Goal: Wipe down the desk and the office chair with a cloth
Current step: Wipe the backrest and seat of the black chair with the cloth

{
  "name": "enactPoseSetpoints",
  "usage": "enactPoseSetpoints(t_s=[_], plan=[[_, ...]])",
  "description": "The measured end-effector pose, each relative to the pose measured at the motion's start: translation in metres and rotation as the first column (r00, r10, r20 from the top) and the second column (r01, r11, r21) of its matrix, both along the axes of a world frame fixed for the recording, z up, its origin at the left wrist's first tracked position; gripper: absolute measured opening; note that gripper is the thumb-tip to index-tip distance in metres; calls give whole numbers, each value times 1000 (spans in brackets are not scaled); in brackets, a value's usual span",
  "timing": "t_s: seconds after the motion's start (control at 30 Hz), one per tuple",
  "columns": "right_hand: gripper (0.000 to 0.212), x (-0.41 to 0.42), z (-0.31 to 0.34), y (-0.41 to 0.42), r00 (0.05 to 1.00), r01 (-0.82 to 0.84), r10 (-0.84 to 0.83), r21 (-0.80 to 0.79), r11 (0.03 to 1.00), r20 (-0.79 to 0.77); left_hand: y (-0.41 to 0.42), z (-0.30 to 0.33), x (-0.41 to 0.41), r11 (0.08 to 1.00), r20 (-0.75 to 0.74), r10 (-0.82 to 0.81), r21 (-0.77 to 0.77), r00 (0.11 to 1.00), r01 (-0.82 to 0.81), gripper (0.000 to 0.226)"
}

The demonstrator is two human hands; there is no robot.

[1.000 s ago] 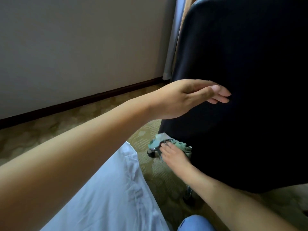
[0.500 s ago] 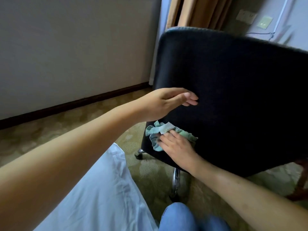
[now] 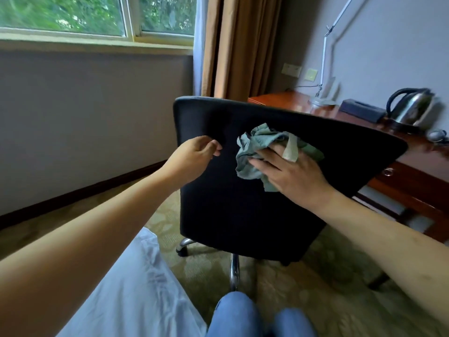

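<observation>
Head camera view, looking forward and down from a seated person toward the back of an office chair. At far left, a window (image 3: 97, 15) above a plain wall, then tan curtains (image 3: 238, 45). The person's left hand (image 3: 194, 156) hovers in front of the left part of the office chair's backrest (image 3: 218, 203), fingers loosely curled and holding nothing; whether the fingertips touch the fabric cannot be told. Just to its right, the right hand (image 3: 291, 173) lies flat with spread fingers, pressing a crumpled green cloth (image 3: 257, 147) against the upper middle of the dark backrest, near its top edge. One strip of the cloth laps over the fingers.

To the right, behind the chair, stands the wooden desk (image 3: 418, 171). On it sit a lamp base (image 3: 320, 102), a dark tissue box (image 3: 362, 110) and a metal kettle (image 3: 413, 108) with its lid on; what is inside the box or kettle is not visible. A small rounded object at the desk's right edge is too blurred to identify.

Judging progress: wiping the chair back appears under way. Nothing shows whether the seat, base or desk have been cleaned, so these may remain.
</observation>
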State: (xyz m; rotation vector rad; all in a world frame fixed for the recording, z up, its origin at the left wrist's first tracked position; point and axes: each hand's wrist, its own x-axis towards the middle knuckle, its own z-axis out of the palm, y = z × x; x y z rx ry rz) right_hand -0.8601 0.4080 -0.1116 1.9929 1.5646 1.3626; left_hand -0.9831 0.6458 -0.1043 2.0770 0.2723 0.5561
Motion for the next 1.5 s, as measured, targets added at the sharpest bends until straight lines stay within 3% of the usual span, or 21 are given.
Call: enactPoseSetpoints(t_s=[0.1,0.27,0.43,0.6,0.73,0.87,0.97,1.1,1.23,1.37,1.5], plan=[[38,-3,4,0,999,-22,20,65,998,31,-14,4,-1,998,28,57,33,998,-58,26],[45,4,-27,8,999,-23,24,43,999,-23,-24,3,5,993,80,84,73,993,-90,20],[52,17,-101,9,995,-9,-7,-169,985,-95,-37,-14,16,980,131,7,197,991,-33,21],[34,24,-175,15,967,-121,61,-234,965,-247,-45,-54,32,928,96,-135,361,986,92,20],[39,32,-235,18,966,-88,-27,-426,900,-256,-40,-86,47,904,107,-173,412,979,115,20],[21,34,-262,23,950,-107,-96,-597,795,-298,-38,-91,53,902,124,-196,413,973,129,20],[22,33,-271,26,944,-93,-133,-631,770,-301,-37,-93,53,894,129,-210,427,969,137,21],[25,33,-262,20,969,-76,-108,-680,730,-224,-39,-95,51,892,99,-184,436,978,123,22],[14,28,-212,13,985,-86,-6,-529,844,-170,-47,-93,46,902,13,-132,417,991,114,23],[42,26,-143,-11,997,27,-54,-439,898,-48,-59,-82,36,911,-50,-86,401,995,99,25],[47,19,-73,-38,995,92,-97,-296,951,-4,-77,-52,24,907,-17,-85,412,996,85,23]])
